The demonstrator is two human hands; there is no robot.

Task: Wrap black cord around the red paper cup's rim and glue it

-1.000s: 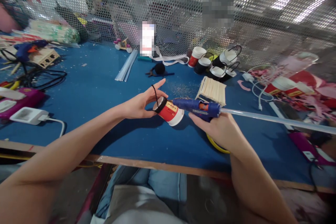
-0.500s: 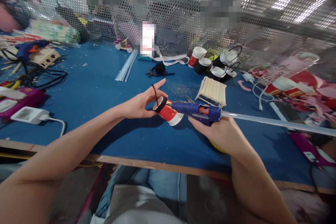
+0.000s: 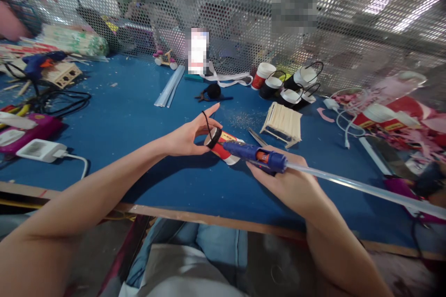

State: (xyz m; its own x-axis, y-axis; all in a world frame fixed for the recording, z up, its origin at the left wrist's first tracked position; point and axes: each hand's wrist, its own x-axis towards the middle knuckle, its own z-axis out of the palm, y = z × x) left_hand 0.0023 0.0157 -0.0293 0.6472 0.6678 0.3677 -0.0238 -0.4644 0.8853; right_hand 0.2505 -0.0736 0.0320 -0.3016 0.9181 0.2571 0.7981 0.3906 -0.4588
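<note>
My left hand grips a red and white paper cup by its end, with the cup lying tilted just above or on the blue table. Black cord is wound round that end, and a loop of it rises past my fingers. In my right hand is a blue hot glue gun, its nozzle at the cup beside the wound cord. A long clear glue stick sticks out of the gun's back. The gun hides part of the cup, and whether the nozzle touches cannot be made out.
Behind lie tweezers, a small wooden-stick model, a ball of black cord and spare glue sticks. Several cups stand by the mesh, one red. At left are a power strip and another glue gun.
My right hand has lowered the back of the glue gun and shifted it left, so the nozzle sits lower along the wound cord. My left hand keeps its hold on the cup.
</note>
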